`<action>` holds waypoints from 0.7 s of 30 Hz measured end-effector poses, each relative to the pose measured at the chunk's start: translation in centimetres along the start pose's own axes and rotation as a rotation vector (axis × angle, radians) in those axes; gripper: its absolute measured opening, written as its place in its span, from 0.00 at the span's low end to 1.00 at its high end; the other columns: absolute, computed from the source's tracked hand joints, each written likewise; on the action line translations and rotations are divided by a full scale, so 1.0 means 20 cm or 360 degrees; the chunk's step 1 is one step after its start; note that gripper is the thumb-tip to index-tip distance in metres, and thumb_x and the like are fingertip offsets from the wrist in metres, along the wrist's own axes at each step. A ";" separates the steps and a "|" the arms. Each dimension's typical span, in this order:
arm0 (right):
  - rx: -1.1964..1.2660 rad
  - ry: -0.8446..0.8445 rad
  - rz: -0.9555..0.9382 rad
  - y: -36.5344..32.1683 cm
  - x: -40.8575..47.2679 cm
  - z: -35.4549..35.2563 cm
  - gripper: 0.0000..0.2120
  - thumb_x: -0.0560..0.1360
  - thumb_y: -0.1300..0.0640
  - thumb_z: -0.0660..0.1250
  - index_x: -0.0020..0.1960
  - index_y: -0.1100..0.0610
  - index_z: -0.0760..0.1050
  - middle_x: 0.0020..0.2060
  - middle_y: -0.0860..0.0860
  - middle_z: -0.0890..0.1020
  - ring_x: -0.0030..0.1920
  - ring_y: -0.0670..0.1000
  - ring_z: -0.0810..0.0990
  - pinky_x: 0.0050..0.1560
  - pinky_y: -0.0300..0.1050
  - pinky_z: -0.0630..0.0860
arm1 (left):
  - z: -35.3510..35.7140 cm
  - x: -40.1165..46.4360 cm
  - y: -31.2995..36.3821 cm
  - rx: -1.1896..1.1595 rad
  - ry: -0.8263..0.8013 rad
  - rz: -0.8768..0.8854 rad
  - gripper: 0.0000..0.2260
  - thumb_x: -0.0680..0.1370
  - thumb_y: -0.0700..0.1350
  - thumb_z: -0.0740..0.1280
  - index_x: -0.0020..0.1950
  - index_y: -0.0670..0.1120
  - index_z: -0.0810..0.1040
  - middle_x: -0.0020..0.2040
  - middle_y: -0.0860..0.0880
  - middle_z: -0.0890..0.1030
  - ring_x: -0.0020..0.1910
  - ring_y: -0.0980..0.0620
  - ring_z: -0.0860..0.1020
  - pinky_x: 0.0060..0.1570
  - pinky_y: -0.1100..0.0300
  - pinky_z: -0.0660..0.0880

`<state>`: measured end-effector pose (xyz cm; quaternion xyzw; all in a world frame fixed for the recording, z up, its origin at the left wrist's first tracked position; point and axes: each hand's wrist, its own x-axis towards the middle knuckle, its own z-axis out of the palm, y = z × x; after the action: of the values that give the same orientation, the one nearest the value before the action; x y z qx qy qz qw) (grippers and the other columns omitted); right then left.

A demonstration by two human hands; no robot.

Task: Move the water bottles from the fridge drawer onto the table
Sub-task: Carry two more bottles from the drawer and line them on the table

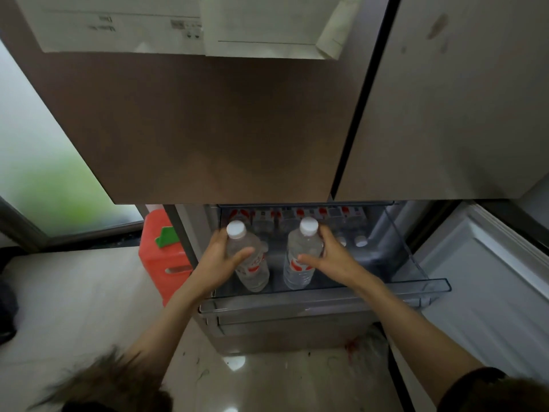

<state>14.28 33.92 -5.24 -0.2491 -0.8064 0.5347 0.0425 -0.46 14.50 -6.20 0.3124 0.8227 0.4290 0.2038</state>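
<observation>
Left hand: the left hand (221, 257), left of frame centre, has its thumb and fingers curled round the clear plastic water bottle with a white cap and red label (249, 260), gripping it just below the cap.
Right hand: the right hand (332, 257), right of frame centre, is wrapped round a second clear plastic water bottle with a white cap and red label (301, 257); its thumb lies across the front of the bottle and the fingers reach behind the neck.
Held bottles: both stand roughly upright, side by side and apart, over the front part of the open transparent plastic fridge drawer (416, 263) in the lower middle of the frame. Whether their bases touch the drawer floor cannot be told.
Other bottles: a row of further capped water bottles with red labels (341, 221) sits at the back of the drawer, partly hidden under the fridge doors.
Fridge: two closed brown-grey upper fridge doors (208, 129) fill the upper half of the frame, with white paper sheets (178, 25) stuck near the top.
Left of fridge: a red plastic container with a green tag (162, 254) stands on the pale glossy floor (74, 292), touching the fridge side.
Far left: a frosted window (44, 173).
</observation>
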 end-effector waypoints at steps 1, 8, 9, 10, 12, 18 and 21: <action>-0.0010 -0.0049 0.0005 0.02 0.00 -0.01 0.32 0.70 0.60 0.72 0.69 0.52 0.59 0.61 0.47 0.71 0.64 0.49 0.71 0.65 0.48 0.70 | -0.01 -0.02 -0.01 -0.0108 -0.0131 -0.0014 0.25 0.74 0.46 0.68 0.68 0.46 0.63 0.63 0.47 0.71 0.61 0.51 0.71 0.64 0.52 0.69; -0.0365 0.0103 -0.0008 0.03 0.03 0.02 0.34 0.64 0.53 0.77 0.65 0.54 0.65 0.60 0.51 0.69 0.60 0.51 0.70 0.62 0.49 0.71 | -0.04 0.03 0.02 -0.0018 -0.0273 0.0018 0.25 0.73 0.44 0.70 0.67 0.51 0.65 0.58 0.54 0.72 0.57 0.53 0.73 0.51 0.65 0.72; -0.0393 0.0126 -0.0021 0.02 0.03 0.03 0.34 0.64 0.51 0.77 0.64 0.54 0.66 0.59 0.50 0.69 0.59 0.50 0.70 0.61 0.47 0.71 | -0.02 0.04 0.02 0.0050 -0.0225 0.0044 0.26 0.71 0.46 0.72 0.67 0.50 0.66 0.58 0.53 0.73 0.56 0.52 0.74 0.50 0.64 0.72; -0.0402 0.0148 -0.0041 0.02 0.02 0.04 0.33 0.64 0.51 0.77 0.64 0.54 0.66 0.57 0.49 0.68 0.57 0.48 0.70 0.59 0.45 0.71 | -0.01 0.04 0.02 0.0076 -0.0176 0.0085 0.26 0.71 0.47 0.72 0.66 0.50 0.67 0.58 0.52 0.73 0.54 0.52 0.75 0.48 0.65 0.72; -0.0377 0.0179 -0.0072 0.00 0.01 0.05 0.32 0.64 0.51 0.77 0.63 0.54 0.67 0.54 0.47 0.69 0.54 0.46 0.70 0.55 0.41 0.69 | 0.03 0.04 0.04 0.0070 -0.0118 0.0148 0.26 0.70 0.47 0.73 0.66 0.49 0.68 0.58 0.51 0.73 0.54 0.52 0.74 0.47 0.66 0.71; -0.0258 0.0198 -0.0008 0.02 -0.02 0.06 0.31 0.65 0.52 0.77 0.62 0.54 0.66 0.58 0.51 0.76 0.54 0.47 0.74 0.54 0.41 0.72 | 0.02 0.05 -0.01 0.0342 -0.0363 0.0194 0.33 0.72 0.46 0.71 0.72 0.50 0.58 0.67 0.47 0.68 0.64 0.47 0.65 0.62 0.55 0.63; -0.0257 0.0219 0.0032 0.01 -0.03 0.07 0.32 0.65 0.52 0.77 0.63 0.55 0.66 0.59 0.51 0.75 0.55 0.47 0.73 0.54 0.42 0.71 | 0.03 0.04 0.00 0.0207 -0.0366 0.0181 0.32 0.71 0.48 0.72 0.70 0.51 0.60 0.64 0.46 0.69 0.61 0.49 0.68 0.61 0.54 0.67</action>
<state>14.43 32.45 -5.93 -0.2959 -0.8396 0.4499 0.0721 -0.75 15.33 -6.62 0.4182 0.8010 0.3470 0.2512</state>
